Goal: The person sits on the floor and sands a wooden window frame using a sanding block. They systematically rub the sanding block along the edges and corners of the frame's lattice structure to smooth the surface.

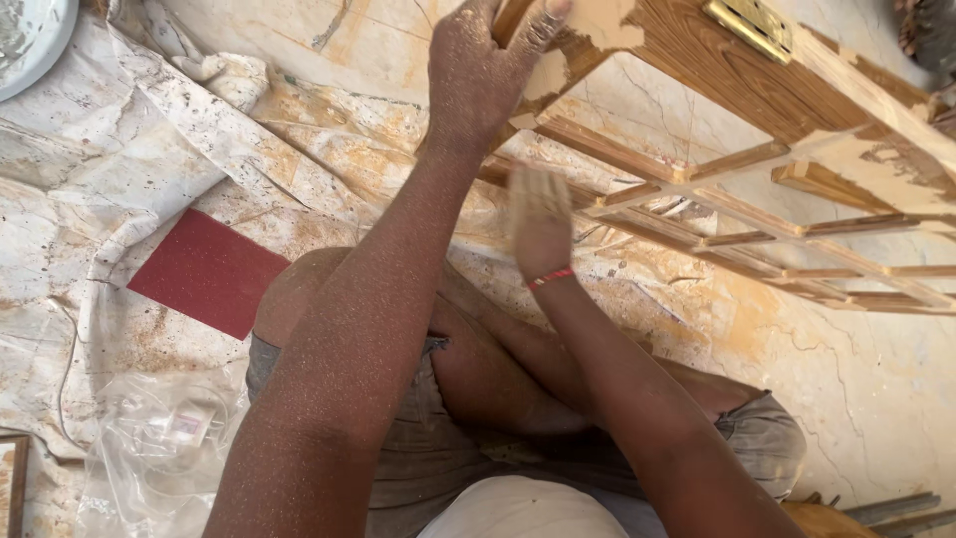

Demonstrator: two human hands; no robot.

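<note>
A wooden frame [717, 60] with thin slats and patches of pale filler lies tilted across the upper right. My left hand [483, 70], speckled with dust, is shut on the frame's near corner, fingers curled over its edge. Lower down, my right hand [540, 219] is blurred and coated in pale dust, and it lies flat against a slat [637, 164]. A red band circles that wrist. Whether anything is under the palm is hidden. My bent knees [299, 294] sit just below both arms.
A dark red sheet of sandpaper [204, 271] lies on the dusty crumpled floor covering [119, 169] at left. A white bowl [30, 35] is at the top left corner, a clear plastic bag [149, 438] at lower left. A brass hinge [752, 25] sits on the frame. Metal rods [896, 508] lie at bottom right.
</note>
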